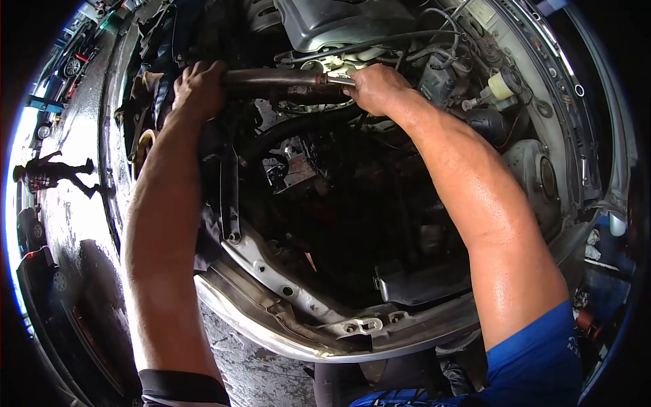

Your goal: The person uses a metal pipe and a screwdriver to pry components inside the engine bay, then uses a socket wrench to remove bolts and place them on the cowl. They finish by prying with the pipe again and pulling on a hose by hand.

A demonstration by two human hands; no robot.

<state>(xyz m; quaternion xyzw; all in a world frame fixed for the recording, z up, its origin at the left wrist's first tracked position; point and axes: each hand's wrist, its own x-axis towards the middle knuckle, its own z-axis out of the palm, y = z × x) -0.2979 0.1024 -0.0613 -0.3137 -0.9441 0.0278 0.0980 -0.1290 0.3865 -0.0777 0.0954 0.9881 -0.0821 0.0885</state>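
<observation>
My left hand point(196, 88) is closed round the left end of a long dark brown tube point(271, 78), which lies across the far part of the engine bay. A short silver rod point(339, 81) comes out of the tube's right end, past a reddish ring. My right hand point(380, 89) is closed at the rod's far end, and its fingers partly hide what is there. Just beyond the tube, a bright light falls on engine parts point(332, 61). Above these sits a dark plastic engine cover point(339, 24).
A pale metal front crossmember point(285, 285) curves along the near side of the bay. Cables and a yellowish fluid reservoir point(503, 87) are at the right. To the left, a person point(54, 173) walks on wet ground near parked cars point(34, 227).
</observation>
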